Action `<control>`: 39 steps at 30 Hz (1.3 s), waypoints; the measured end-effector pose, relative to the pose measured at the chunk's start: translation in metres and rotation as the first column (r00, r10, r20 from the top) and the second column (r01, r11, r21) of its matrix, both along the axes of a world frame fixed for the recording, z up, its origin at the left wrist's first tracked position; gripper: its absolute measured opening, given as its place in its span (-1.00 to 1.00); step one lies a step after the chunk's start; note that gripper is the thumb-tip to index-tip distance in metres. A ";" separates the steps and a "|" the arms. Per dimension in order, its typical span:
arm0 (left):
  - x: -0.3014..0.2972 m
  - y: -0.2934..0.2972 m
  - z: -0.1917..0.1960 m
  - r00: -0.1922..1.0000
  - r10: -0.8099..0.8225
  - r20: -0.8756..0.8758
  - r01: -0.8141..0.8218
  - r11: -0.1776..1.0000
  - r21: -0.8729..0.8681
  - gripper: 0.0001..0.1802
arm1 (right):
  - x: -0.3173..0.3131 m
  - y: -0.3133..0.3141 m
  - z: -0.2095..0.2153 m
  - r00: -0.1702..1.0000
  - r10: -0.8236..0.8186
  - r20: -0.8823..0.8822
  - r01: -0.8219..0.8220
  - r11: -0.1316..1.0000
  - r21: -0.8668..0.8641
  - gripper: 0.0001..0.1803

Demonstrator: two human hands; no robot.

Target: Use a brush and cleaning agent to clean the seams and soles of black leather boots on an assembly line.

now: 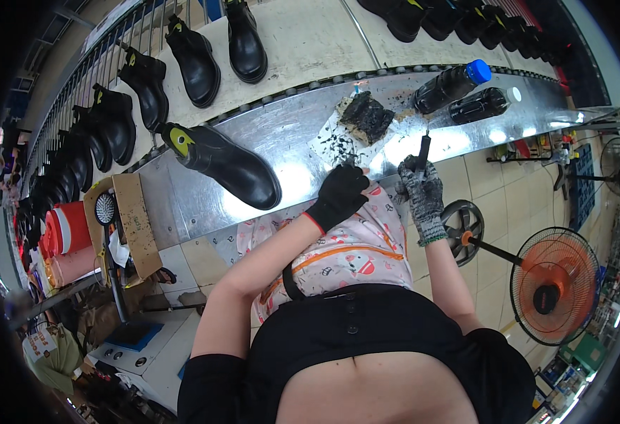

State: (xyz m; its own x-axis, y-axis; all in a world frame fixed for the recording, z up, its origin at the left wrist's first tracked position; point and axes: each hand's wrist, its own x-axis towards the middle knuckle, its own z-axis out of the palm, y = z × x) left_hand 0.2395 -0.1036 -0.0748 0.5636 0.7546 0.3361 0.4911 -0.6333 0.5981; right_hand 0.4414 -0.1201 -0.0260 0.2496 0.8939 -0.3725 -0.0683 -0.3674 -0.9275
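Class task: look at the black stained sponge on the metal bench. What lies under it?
The black stained sponge rests on a white sheet smeared with black flecks, which lies on the shiny metal bench. Whatever sits directly beneath the sponge is covered.

Shiny metal tabletop (465, 106) curves across the scene, chain edge along its far side. On it: one black ankle boot (225, 164) with yellow pull tab lying at left; black-stained sponge (366, 116) on a smeared white sheet (334, 145) mid-right; two dark bottles on their sides at far right, one blue-capped (451, 86), one white-capped (481, 106). Beyond, a pale conveyor belt (303, 42) carries rows of black boots (195, 62).
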 end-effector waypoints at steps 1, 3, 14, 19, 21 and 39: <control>-0.004 0.003 0.012 0.998 0.055 0.031 -0.056 0.998 0.031 -0.63 | 0.002 -0.001 0.000 1.000 -0.018 0.023 0.019 0.999 -0.034 -0.78; -0.017 0.007 0.022 0.990 0.130 -0.058 -0.127 0.990 0.054 -0.57 | 0.002 -0.003 0.000 0.999 -0.031 0.044 0.034 0.997 -0.068 -0.78; 0.010 0.012 -0.003 0.990 0.138 0.032 -0.134 0.984 -0.120 -0.76 | -0.005 0.001 0.004 0.999 -0.047 0.001 0.047 0.998 -0.042 -0.81; 0.001 0.008 -0.009 0.913 -0.193 -0.360 0.250 0.961 0.118 -0.67 | -0.005 0.003 0.010 0.997 -0.070 0.045 0.073 0.995 -0.067 -0.81; -0.004 0.007 -0.004 0.895 -0.237 -0.377 0.290 0.953 0.089 -0.68 | -0.005 0.001 0.009 0.996 -0.072 0.054 0.077 0.993 -0.088 -0.82; -0.074 0.047 0.022 0.902 0.055 -0.429 0.037 0.978 0.205 -0.44 | 0.013 0.001 0.001 0.982 0.002 -0.189 0.014 0.997 0.081 -0.80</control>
